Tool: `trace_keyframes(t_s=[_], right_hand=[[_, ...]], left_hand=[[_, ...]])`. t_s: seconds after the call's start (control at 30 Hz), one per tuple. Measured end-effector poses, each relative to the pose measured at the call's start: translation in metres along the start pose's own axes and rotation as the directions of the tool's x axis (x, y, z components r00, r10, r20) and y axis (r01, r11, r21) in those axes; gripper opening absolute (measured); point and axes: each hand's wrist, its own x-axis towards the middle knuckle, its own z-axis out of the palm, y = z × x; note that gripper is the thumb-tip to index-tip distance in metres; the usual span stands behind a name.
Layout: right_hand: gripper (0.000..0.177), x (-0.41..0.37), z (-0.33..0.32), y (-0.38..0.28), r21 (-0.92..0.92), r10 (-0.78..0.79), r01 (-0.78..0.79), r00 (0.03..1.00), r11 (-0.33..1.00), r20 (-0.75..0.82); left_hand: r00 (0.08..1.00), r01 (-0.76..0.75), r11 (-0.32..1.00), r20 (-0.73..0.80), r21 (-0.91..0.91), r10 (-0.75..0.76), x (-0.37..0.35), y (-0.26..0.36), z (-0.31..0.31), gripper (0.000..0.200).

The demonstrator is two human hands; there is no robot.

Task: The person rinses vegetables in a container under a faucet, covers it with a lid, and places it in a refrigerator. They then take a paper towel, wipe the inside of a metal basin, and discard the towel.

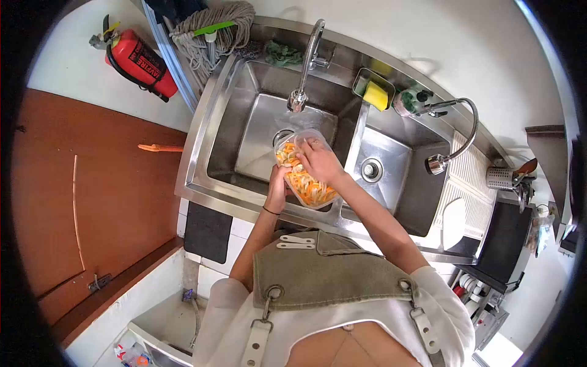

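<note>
A clear plastic container point(331, 202) full of orange and whitish strips point(309, 189) is held over the left sink basin, near its front divider corner. My left hand point(278, 185) grips the container's left side, its fingers partly hidden beneath it. Reaching in from the right, my right hand point(320, 161) lies over the upper part of the container, fingers stretched out and touching the strips. What is under its fingertips is hidden. Just above the container hangs the spout of the left faucet point(298, 100), apart from both hands.
The right basin point(376, 199) adjoins on the right, with a second faucet point(436, 164) over its far edge. Behind sit a yellow sponge point(375, 96) in a tray and a bottle point(405, 103). A ribbed drying rack point(474, 194) holds a white board point(454, 223).
</note>
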Motion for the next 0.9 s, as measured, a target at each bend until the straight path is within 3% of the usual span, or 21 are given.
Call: trace_keyframes(t_s=[0.03,0.1,0.2,0.33,0.63,0.7,0.8,0.9], right_hand=[[0.042,0.000,-0.003,-0.001,0.000,0.000,0.000,1.000,1.000,0.000],[0.042,0.001,-0.008,-0.005,0.075,0.111,-0.123,0.982,0.990,0.153],[0.042,0.000,-0.003,-0.003,0.080,0.075,-0.078,0.996,0.994,0.038],[0.043,0.001,-0.006,-0.003,0.110,0.106,-0.116,0.990,0.987,0.092],[0.046,0.000,-0.001,-0.002,0.109,0.017,-0.018,1.000,0.994,0.014],[0.041,-0.002,-0.003,-0.002,0.093,-0.004,0.002,1.000,0.996,0.018],[0.039,-0.002,-0.003,-0.002,0.131,-0.026,0.024,1.000,0.991,0.017],[0.038,-0.001,-0.002,0.000,0.150,-0.028,0.021,0.999,0.988,0.042]], left_hand=[[1.000,0.000,1.000,0.000,0.000,0.000,0.000,-0.001,-0.001,0.049],[1.000,0.004,1.000,-0.016,0.027,-0.004,0.001,-0.003,-0.003,0.050],[0.999,-0.051,0.999,-0.002,-0.008,0.051,0.002,-0.004,-0.001,0.050],[0.999,-0.037,0.999,-0.001,-0.009,0.037,0.000,0.001,0.002,0.050],[0.999,-0.025,0.999,-0.024,0.039,0.026,-0.008,0.010,0.008,0.055],[0.999,0.046,0.993,-0.022,0.109,-0.044,-0.009,0.013,0.007,0.048],[1.000,0.002,0.995,-0.023,0.104,0.000,-0.007,0.012,0.007,0.059],[0.999,-0.024,0.992,-0.029,0.127,0.028,-0.006,0.011,0.008,0.058]])
